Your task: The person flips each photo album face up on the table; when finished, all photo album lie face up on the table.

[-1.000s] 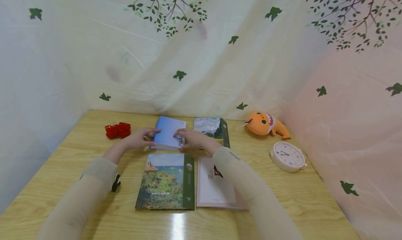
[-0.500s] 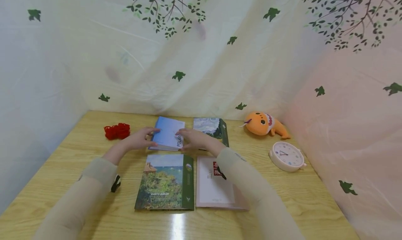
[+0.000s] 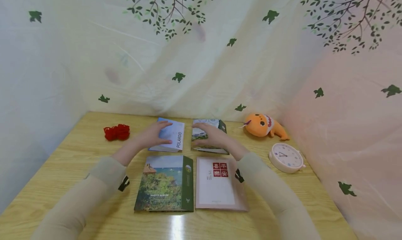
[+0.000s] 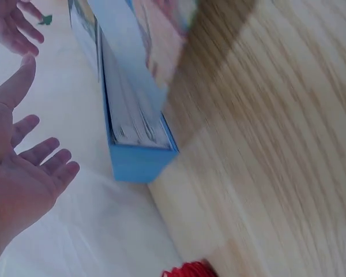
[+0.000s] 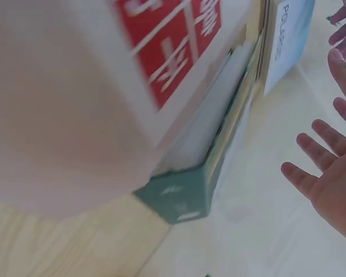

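Observation:
Four albums lie in two rows. My left hand [image 3: 150, 133] is over the left part of the blue POLAROID album [image 3: 177, 128], fingers spread and apart from it in the left wrist view. My right hand [image 3: 215, 135] is over the far right landscape album [image 3: 199, 134], thumb and fingers spread with nothing between them. Its green spine [image 5: 181, 196] shows in the right wrist view. Nearer me lie a PHOTO ALBUM [image 3: 163, 184] with a painted garden cover and a pink album [image 3: 216, 191] with red character squares.
Red yarn [image 3: 117, 132] lies at the back left of the wooden table [image 3: 78, 156]. At the right are an orange plush shark [image 3: 259, 125] and a pale pink alarm clock [image 3: 287, 157]. A printed cloth [image 3: 141, 76] hangs behind the table.
My right hand has left the blue album's right edge and moved right over the landscape album. The left hand has let go and shifted slightly right. The albums stay in place.

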Tool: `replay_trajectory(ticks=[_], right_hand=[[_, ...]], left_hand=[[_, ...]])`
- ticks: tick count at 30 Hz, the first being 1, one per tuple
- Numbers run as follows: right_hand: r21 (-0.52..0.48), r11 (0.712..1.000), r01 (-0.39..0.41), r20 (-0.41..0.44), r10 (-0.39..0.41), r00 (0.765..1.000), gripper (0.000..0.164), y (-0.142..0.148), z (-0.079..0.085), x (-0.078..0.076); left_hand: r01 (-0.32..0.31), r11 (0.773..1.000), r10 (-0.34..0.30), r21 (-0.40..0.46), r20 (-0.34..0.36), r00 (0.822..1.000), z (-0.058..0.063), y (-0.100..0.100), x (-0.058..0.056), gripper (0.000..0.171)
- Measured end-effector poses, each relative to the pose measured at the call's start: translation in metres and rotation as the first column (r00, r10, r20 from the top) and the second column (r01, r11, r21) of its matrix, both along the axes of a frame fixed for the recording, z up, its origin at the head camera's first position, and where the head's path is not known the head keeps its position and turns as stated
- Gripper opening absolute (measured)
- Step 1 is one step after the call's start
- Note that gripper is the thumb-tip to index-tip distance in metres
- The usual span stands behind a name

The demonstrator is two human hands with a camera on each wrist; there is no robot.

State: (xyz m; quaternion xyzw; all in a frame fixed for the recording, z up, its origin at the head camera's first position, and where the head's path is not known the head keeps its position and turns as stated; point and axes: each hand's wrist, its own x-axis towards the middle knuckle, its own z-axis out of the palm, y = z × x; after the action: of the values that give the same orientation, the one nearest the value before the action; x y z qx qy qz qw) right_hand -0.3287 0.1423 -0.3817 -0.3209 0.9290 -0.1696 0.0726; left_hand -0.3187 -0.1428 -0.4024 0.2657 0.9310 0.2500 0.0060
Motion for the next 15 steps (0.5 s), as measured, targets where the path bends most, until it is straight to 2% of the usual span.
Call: replay_trajectory(ticks=[5,9,15], right_hand=[[-0.025,0.999,0.02,-0.05,-0.021,0.999,0.069,0.025,-0.006,0.002],[-0.069,0.996,0.057,-0.029,-0.059,0.998,0.07,0.046,-0.014,0.004],[-0.102,0.987,0.127,-0.008,-0.129,0.992,0.074,0.071,-0.022,0.007]], left_hand=[[0.016,0.999,-0.015,0.03,-0.032,0.999,-0.001,0.023,0.007,0.078],[0.042,0.999,-0.041,0.022,-0.044,0.998,-0.002,0.04,0.012,0.081],[0.078,0.997,-0.078,-0.018,-0.007,0.997,0.004,0.064,0.012,0.084]])
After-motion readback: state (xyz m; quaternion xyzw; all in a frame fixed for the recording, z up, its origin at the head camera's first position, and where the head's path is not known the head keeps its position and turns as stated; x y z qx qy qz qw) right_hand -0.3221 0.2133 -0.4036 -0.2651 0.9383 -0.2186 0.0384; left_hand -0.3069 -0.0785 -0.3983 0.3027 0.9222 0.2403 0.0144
